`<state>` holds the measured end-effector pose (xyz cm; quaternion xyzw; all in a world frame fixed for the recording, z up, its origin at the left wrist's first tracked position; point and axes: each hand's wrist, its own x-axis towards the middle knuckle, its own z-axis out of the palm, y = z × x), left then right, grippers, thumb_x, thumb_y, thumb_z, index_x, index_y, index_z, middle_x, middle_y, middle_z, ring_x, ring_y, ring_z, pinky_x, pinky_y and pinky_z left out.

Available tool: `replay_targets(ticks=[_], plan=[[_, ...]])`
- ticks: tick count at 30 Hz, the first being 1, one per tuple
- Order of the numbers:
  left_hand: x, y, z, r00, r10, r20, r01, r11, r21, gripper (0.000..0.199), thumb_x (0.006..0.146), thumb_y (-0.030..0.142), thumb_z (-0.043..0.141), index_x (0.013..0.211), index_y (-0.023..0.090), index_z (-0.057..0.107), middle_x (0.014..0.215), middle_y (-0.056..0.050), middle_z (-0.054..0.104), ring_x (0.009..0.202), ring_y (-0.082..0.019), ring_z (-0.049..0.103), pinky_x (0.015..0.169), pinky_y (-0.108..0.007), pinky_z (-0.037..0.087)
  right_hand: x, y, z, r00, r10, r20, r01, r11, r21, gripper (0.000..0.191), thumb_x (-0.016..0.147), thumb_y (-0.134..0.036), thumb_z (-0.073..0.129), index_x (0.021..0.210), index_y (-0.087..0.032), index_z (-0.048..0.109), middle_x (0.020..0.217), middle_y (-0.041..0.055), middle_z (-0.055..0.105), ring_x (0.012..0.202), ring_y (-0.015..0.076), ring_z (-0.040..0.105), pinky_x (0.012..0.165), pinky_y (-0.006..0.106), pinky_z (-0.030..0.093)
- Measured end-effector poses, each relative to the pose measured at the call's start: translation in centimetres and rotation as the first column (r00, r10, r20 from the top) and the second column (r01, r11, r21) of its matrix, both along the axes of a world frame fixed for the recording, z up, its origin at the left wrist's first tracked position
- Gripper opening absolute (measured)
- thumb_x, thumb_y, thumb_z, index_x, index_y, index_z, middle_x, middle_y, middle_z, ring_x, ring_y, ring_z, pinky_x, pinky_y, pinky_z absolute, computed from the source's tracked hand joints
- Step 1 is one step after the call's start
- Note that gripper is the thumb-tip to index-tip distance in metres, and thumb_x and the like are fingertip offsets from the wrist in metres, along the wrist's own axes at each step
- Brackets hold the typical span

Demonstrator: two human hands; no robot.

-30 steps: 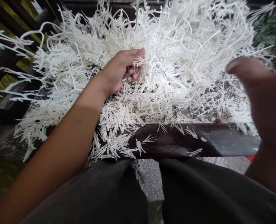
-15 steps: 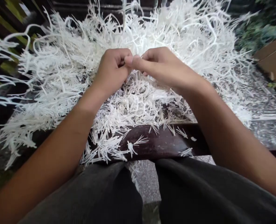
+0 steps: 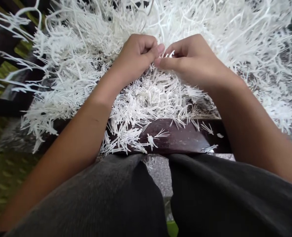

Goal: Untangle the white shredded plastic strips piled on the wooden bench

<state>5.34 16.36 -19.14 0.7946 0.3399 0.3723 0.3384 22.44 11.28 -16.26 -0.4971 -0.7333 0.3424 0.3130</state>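
My left hand point(image 3: 139, 54) is closed in a pinch, its thumb pressed to the curled fingers; what lies inside the pinch is hidden. Right beside it, thumb tips almost touching, my right hand point(image 3: 192, 57) is closed around small white sprigs point(image 3: 170, 54), whose tips poke out between thumb and fingers. Both hands hover over a big heap of white branching sprigs point(image 3: 74, 62), thin and needle-like, plastic in look. Shorter loose sprigs point(image 3: 156, 95) lie thickly just below the hands.
A dark, glossy wooden edge point(image 3: 170, 133) runs along the front, with several stray sprigs on it. My knees, in dark trousers point(image 3: 91, 197), are against it. Speckled floor point(image 3: 160, 172) shows between them. At the left are dark slats point(image 3: 2, 49) with long sprigs jutting past them.
The view has shifted, so the heap sits higher and further right. My hands have drawn slightly apart, and white sprig tips now show in my right hand.
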Motion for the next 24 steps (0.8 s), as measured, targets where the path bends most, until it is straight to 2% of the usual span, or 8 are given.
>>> replay_targets(ticks=[4,8,11,14,19,24], plan=[[0.0,0.1,-0.2,0.995,-0.036,0.089,0.043,0.996,-0.081,0.032,0.091,0.031,0.053,0.060,0.021,0.055,0.062,-0.001,0.043,0.053,-0.011,0.039,0.052,-0.027,0.031,-0.3,0.2,-0.2,0.996,-0.018,-0.088,0.012,0.997,-0.071,0.033,0.084,-0.028,0.061,0.056,-0.019,0.046,0.053,-0.0047,0.032,0.046,0.0076,0.025,0.044,0.028,0.017],[-0.1,0.0,0.2,0.975,-0.088,0.203,0.142,0.951,-0.274,0.032,0.092,0.035,0.053,0.064,0.018,0.057,0.068,-0.002,0.045,0.055,-0.009,0.039,0.050,-0.024,0.028,-0.3,0.4,-0.1,0.981,-0.036,-0.192,0.017,0.995,-0.095,0.035,0.082,-0.022,0.062,0.052,-0.019,0.043,0.053,-0.0047,0.030,0.047,0.0081,0.024,0.048,0.029,0.021],[-0.3,-0.4,1.0,0.955,-0.168,0.246,0.254,0.890,-0.379,0.031,0.093,0.031,0.052,0.067,0.015,0.057,0.071,-0.002,0.046,0.058,-0.007,0.040,0.052,-0.022,0.029,-0.1,0.6,-0.1,0.949,0.067,-0.308,-0.102,0.990,-0.098,0.025,0.081,-0.015,0.060,0.057,-0.019,0.055,0.057,-0.0016,0.045,0.054,0.0111,0.040,0.057,0.030,0.034],[-0.4,-1.1,1.7,0.930,-0.226,0.289,0.337,0.836,-0.432,0.027,0.094,0.028,0.051,0.072,0.014,0.059,0.066,-0.001,0.045,0.055,-0.006,0.040,0.051,-0.023,0.028,0.2,0.6,-0.1,0.923,0.149,-0.354,-0.182,0.981,-0.062,0.018,0.080,-0.013,0.057,0.064,-0.021,0.064,0.075,0.0019,0.064,0.071,0.0149,0.055,0.071,0.033,0.041],[0.3,-1.8,1.7,0.868,-0.222,0.444,0.420,0.804,-0.420,0.031,0.096,0.026,0.046,0.068,0.018,0.056,0.055,0.003,0.035,0.051,-0.008,0.035,0.054,-0.026,0.031,0.2,0.2,0.0,0.882,0.113,-0.458,-0.162,0.984,-0.069,0.019,0.078,-0.018,0.053,0.059,-0.023,0.055,0.076,0.0028,0.064,0.075,0.0178,0.061,0.069,0.035,0.046],[1.6,-1.4,0.8,0.788,-0.171,0.591,0.450,0.815,-0.364,0.030,0.096,0.030,0.048,0.069,0.019,0.054,0.056,0.003,0.031,0.052,-0.009,0.028,0.053,-0.026,0.029,-0.2,0.2,0.0,0.835,-0.060,-0.547,0.003,0.995,-0.104,0.022,0.073,-0.017,0.045,0.054,-0.023,0.035,0.075,0.0033,0.054,0.071,0.0166,0.058,0.064,0.035,0.048]])
